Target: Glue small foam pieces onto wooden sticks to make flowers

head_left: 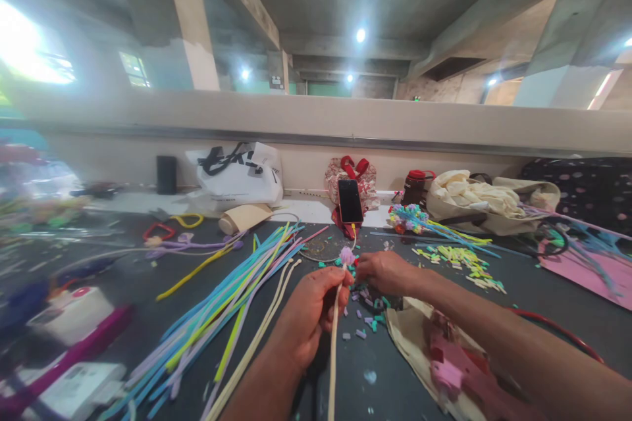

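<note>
My left hand (310, 312) is closed around a cream pipe cleaner stem (334, 355) that runs down toward me. A small pink-purple fuzzy piece (347, 254) sits at the top of that stem. My right hand (384, 272) is pinched shut close to that fuzzy tip, over a scatter of small cut pieces (368, 322) in teal, purple and white. What the right fingers pinch is too small to make out.
A fan of several long coloured pipe cleaners (232, 302) lies left of my hands on the dark table (553, 296). A phone (350, 200) leans upright behind. Yellow-green cuttings (464, 263), a brown paper bag (419, 335), cloth bags (474, 200) and a white bag (239, 174) surround.
</note>
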